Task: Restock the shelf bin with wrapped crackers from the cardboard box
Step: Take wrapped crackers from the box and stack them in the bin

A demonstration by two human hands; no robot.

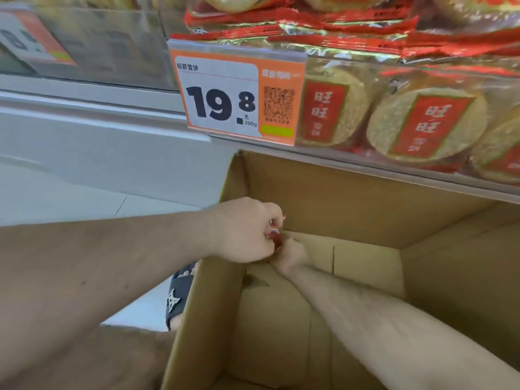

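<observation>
1. Nearest you, both forearms reach forward and down into the cardboard box (351, 198), which stands open on the floor (70, 192) under the shelf edge.
2. Your left hand (244, 229) is at the box's near-left corner, fingers curled round a red-edged wrapped cracker pack (274, 235); only a sliver of wrapper shows.
3. Your right hand (289, 256) meets it just below, touching the same pack, fingers bent onto it; the grip is mostly hidden.
4. Box interior elsewhere shows bare cardboard walls and bottom flaps.
5. Left of the box, a dark sandal (180, 294) sits on the floor against the box wall.
6. Above, the shelf bin (365, 161) holds stacked wrapped crackers (427, 122), red labels facing out.
7. A price tag (222, 99) reading 19.8 hangs on the bin front, left side.
8. Further left, a second tag (31, 38), blurred.
</observation>
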